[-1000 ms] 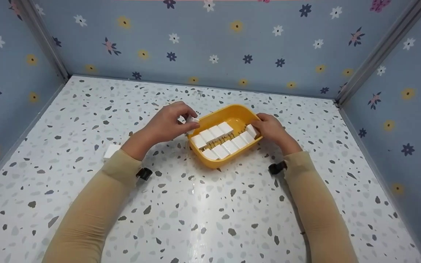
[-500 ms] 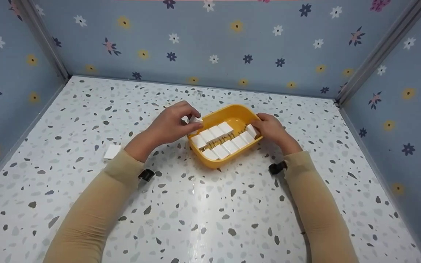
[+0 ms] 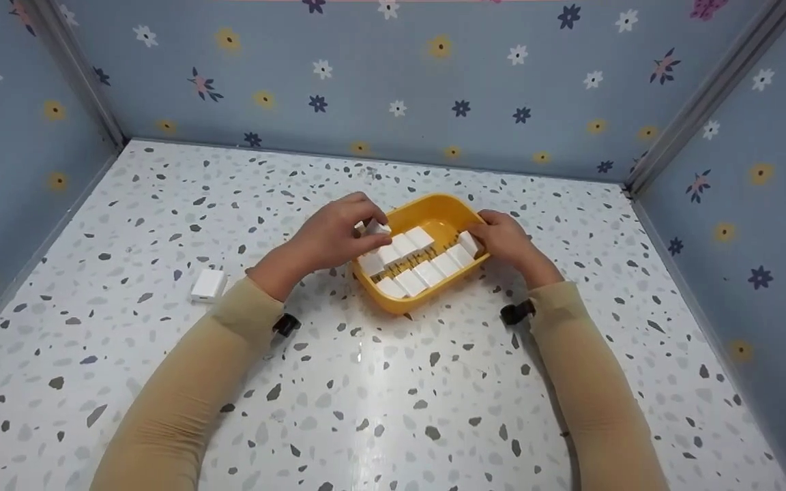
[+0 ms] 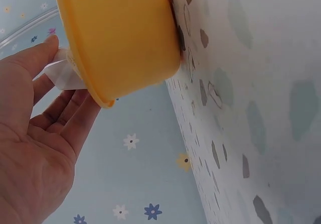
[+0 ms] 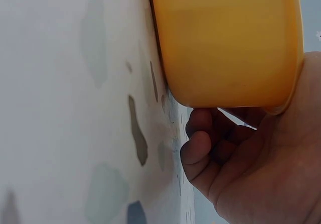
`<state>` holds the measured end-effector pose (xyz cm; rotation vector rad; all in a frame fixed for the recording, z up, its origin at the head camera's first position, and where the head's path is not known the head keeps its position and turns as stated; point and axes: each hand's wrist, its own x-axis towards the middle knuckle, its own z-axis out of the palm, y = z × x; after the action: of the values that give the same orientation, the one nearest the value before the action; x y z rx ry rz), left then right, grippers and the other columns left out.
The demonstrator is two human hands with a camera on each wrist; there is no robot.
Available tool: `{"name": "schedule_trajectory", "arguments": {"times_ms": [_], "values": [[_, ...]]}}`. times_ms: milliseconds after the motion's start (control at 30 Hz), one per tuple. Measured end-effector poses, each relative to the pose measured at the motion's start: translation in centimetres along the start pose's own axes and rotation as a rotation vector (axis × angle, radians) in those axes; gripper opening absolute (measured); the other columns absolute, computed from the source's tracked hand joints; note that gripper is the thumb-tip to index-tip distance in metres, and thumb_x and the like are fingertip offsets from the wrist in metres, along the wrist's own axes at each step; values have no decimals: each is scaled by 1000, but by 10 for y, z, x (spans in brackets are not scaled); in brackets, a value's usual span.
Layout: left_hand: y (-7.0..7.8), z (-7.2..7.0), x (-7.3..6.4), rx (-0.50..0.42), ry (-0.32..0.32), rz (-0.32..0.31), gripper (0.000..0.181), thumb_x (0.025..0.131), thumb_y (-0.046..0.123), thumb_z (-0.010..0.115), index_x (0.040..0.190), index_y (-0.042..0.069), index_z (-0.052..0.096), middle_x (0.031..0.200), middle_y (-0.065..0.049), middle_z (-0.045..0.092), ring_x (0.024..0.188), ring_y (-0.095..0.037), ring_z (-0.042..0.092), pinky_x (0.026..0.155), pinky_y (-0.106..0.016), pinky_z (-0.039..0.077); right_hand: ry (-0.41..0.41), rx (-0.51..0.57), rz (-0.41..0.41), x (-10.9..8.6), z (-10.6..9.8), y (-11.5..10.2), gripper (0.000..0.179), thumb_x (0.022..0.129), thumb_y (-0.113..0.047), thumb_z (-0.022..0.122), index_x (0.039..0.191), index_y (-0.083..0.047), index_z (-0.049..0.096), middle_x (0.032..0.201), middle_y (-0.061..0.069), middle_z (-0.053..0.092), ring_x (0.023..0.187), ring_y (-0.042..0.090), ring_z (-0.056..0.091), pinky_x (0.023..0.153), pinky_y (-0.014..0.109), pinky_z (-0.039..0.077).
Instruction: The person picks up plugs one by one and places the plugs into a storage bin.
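A yellow plastic container [image 3: 398, 305] stands on the table, holding two rows of white power adapters [image 3: 427, 273] with metal pins showing between the rows. My left hand [image 3: 330, 232] is over the container's left rim and pinches a white power adapter [image 4: 64, 74] between thumb and fingers. Part of that adapter is hidden by the fingers in the head view. At the container's right end, my right hand [image 3: 504, 239] grips the rim, thumb inside and fingers outside, as the right wrist view shows the fingers [image 5: 196, 147] curled beside the wall.
Another white power adapter [image 3: 209, 285] lies on the speckled table [image 3: 393, 395], left of the container and near my left forearm. Blue flowered panels [image 3: 393, 82] bound the table at the back and both sides.
My left hand has moved right with the pinched adapter, from outside the container's left rim to over the inside. The right hand and the container have stayed put.
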<state>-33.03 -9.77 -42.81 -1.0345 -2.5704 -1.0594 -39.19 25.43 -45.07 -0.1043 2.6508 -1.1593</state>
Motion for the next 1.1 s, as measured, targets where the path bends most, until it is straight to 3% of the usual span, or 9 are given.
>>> {"name": "schedule_trajectory", "arguments": {"times_ms": [200,467,800,1100], "values": [[4,6,8,21,-14,19,29,104,29,83,120,5,76,106,-11,65,93,-31,62,84,-41,55,3,1,21,1,1,1,38,117,-29,52,144,-7,66,119,13,66,102,27,60,88,36,50],[15,14,22,16,-33,27,28,106,28,81,120,5,76,104,-11,63,92,-32,61,82,-40,52,10,10,23,0,1,1,37,117,-32,53,141,-8,67,114,13,64,102,28,60,89,39,49],[25,26,41,67,-126,-48,32,106,32,81,123,5,76,107,-10,66,93,-26,59,84,-40,52,11,12,-17,-2,2,6,37,116,-32,54,138,-5,67,99,10,60,91,25,58,82,36,48],[33,27,53,32,-178,-129,34,105,34,81,125,7,75,110,-10,66,96,-26,59,86,-41,51,19,8,-9,0,2,4,38,116,-33,54,141,-7,68,115,13,65,100,26,59,87,37,48]]}}
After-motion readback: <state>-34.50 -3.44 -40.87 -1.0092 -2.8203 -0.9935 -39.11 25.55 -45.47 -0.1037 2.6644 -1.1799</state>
